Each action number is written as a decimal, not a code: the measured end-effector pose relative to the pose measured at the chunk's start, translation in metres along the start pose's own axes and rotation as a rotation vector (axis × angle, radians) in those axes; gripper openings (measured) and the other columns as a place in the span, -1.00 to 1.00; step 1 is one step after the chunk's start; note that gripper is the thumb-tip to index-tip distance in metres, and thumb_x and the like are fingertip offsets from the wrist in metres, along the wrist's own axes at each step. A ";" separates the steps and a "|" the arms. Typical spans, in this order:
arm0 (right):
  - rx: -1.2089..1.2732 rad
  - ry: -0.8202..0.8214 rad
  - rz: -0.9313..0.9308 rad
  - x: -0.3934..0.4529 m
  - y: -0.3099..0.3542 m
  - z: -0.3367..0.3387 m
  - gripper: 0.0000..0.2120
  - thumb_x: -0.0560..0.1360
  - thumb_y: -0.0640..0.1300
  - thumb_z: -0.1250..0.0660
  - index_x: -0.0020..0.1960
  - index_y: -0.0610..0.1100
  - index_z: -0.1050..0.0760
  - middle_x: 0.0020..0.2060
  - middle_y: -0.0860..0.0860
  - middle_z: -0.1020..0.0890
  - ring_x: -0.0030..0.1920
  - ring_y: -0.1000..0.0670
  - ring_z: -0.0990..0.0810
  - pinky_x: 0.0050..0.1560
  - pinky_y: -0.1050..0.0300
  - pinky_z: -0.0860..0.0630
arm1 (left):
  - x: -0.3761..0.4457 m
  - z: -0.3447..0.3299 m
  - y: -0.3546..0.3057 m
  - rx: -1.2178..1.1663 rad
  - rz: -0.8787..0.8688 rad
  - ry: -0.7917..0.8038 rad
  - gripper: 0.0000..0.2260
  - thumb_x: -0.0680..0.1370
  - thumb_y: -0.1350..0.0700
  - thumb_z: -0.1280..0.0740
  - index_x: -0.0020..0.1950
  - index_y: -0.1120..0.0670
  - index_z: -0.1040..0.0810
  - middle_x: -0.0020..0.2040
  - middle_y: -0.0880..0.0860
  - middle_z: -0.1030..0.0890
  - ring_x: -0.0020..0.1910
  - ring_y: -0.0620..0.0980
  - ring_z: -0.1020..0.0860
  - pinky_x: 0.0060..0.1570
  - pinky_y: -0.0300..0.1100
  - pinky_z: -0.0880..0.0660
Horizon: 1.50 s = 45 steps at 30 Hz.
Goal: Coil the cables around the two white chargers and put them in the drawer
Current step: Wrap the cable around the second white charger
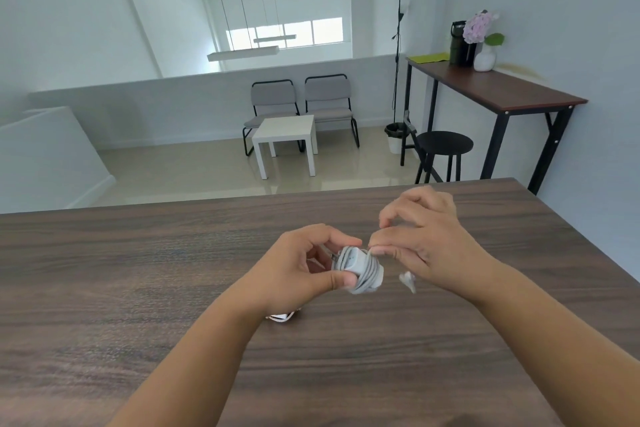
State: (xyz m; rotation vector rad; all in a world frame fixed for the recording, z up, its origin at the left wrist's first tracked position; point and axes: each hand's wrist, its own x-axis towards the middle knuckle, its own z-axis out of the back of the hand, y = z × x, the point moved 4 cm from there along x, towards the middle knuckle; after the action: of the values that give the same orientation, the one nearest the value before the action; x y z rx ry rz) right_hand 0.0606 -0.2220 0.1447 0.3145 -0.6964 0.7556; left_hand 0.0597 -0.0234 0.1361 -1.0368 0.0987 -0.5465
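My left hand grips a white charger just above the dark wooden table; its cable is wound in several turns round the block and its prongs point left. My right hand pinches the loose cable end right beside the charger, and the white plug tip dangles below that hand, blurred. A second white charger lies on the table, mostly hidden under my left wrist. No drawer is in view.
Beyond the table's far edge lie a tiled floor, a small white side table, two grey chairs, a black stool and a tall dark desk at the right wall.
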 end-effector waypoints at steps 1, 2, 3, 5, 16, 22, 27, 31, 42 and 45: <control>0.005 -0.042 -0.036 -0.002 0.000 0.000 -0.76 0.55 0.15 -0.18 -0.14 0.16 -0.59 -0.06 0.18 -0.51 0.10 0.03 -0.35 0.09 0.11 -0.17 | -0.001 -0.001 0.000 -0.079 0.007 0.009 -0.67 0.39 0.08 -0.56 0.12 -0.12 -0.64 -0.03 -0.11 -0.64 -0.16 -0.05 -0.54 -0.06 -0.20 -0.53; 0.019 -0.076 -0.062 -0.004 0.000 -0.001 -0.76 0.55 0.13 -0.18 -0.14 0.14 -0.60 -0.02 0.18 -0.50 0.13 0.02 -0.33 0.12 0.14 -0.13 | -0.001 -0.003 0.000 -0.147 0.007 0.016 -0.67 0.38 0.07 -0.55 0.13 -0.09 -0.64 0.01 -0.03 -0.67 -0.13 0.08 -0.56 0.01 -0.10 -0.55; 0.029 -0.102 -0.079 -0.005 0.001 -0.003 -0.75 0.56 0.11 -0.17 -0.14 0.12 -0.60 0.01 0.18 -0.48 0.14 0.02 -0.32 0.13 0.16 -0.11 | -0.002 -0.004 -0.001 -0.211 0.002 0.021 -0.66 0.37 0.06 -0.54 0.13 -0.05 -0.64 0.05 0.04 -0.68 -0.06 0.20 -0.58 0.07 0.00 -0.56; 0.029 -0.125 -0.101 -0.005 0.002 -0.009 -0.76 0.56 0.05 -0.18 -0.11 0.07 -0.61 0.03 0.16 -0.50 0.15 0.01 -0.32 0.10 0.15 -0.11 | -0.002 -0.007 -0.001 -0.353 -0.022 0.035 -0.65 0.36 0.06 -0.54 0.13 0.02 -0.64 0.08 0.14 -0.67 0.03 0.24 -0.61 0.12 0.07 -0.57; 0.535 0.134 -0.443 -0.011 0.009 -0.052 -0.74 0.52 0.13 -0.14 0.00 0.12 -0.58 0.07 0.21 -0.49 0.23 0.06 -0.34 0.26 -0.04 -0.28 | 0.010 -0.023 0.007 -1.058 0.012 -0.189 -0.45 0.25 0.02 -0.63 0.19 0.14 -0.61 0.07 0.21 -0.66 -0.09 0.08 -0.68 -0.19 -0.20 -0.65; 0.852 0.268 -0.574 -0.011 0.015 -0.052 -0.78 0.54 -0.16 -0.31 -0.14 0.12 -0.62 -0.06 0.09 -0.53 -0.05 0.20 -0.52 0.01 0.23 -0.44 | 0.010 -0.030 0.017 -1.077 0.055 -0.209 -0.65 0.51 0.23 -0.37 0.30 0.13 -0.54 0.07 0.20 -0.67 -0.19 0.00 -0.68 -0.12 -0.20 -0.65; 1.102 0.304 -0.789 -0.016 0.011 -0.048 -0.84 0.55 -0.19 -0.30 -0.12 -0.09 -0.65 -0.42 0.12 -0.53 -0.39 0.12 -0.43 -0.35 0.24 -0.39 | 0.011 -0.027 0.017 -1.037 0.039 -0.195 -0.56 0.44 0.18 -0.41 0.32 0.19 -0.51 0.04 0.20 -0.68 -0.11 0.05 -0.68 -0.05 -0.18 -0.65; 1.375 0.192 -0.947 -0.025 0.006 -0.057 -0.61 0.55 0.03 -0.21 -0.34 -0.16 -0.53 -0.24 -0.05 -0.56 -0.06 -0.11 -0.50 -0.01 0.05 -0.35 | 0.016 -0.027 0.013 -1.065 0.039 -0.223 -0.61 0.47 0.24 -0.33 0.31 0.23 -0.49 -0.01 0.14 -0.69 -0.14 -0.03 -0.68 -0.10 -0.21 -0.65; 1.537 0.039 -1.124 -0.050 0.005 -0.062 -0.68 0.45 0.11 -0.32 -0.06 -0.16 -0.48 -0.49 0.03 -0.19 -0.52 0.09 -0.03 -0.52 0.21 0.04 | 0.025 -0.012 0.021 -1.079 0.059 -0.376 -0.63 0.43 0.19 -0.34 0.24 0.21 -0.53 -0.07 0.09 -0.70 -0.24 -0.09 -0.65 -0.14 -0.23 -0.65; 1.326 -0.041 -1.011 -0.048 0.004 -0.054 -0.84 0.39 -0.06 -0.41 -0.27 -0.12 -0.51 -0.51 0.03 -0.23 -0.55 0.12 -0.10 -0.54 0.27 -0.06 | 0.024 -0.009 0.024 -1.059 0.071 -0.421 -0.61 0.42 0.18 -0.35 0.24 0.20 -0.53 -0.08 0.07 -0.71 -0.25 -0.10 -0.65 -0.15 -0.23 -0.64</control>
State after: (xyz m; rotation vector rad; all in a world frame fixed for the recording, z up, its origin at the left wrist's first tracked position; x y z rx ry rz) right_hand 0.0574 -0.2175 0.0728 1.7343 0.0926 0.1106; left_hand 0.0870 -0.0326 0.1157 -2.1499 0.0472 -0.1671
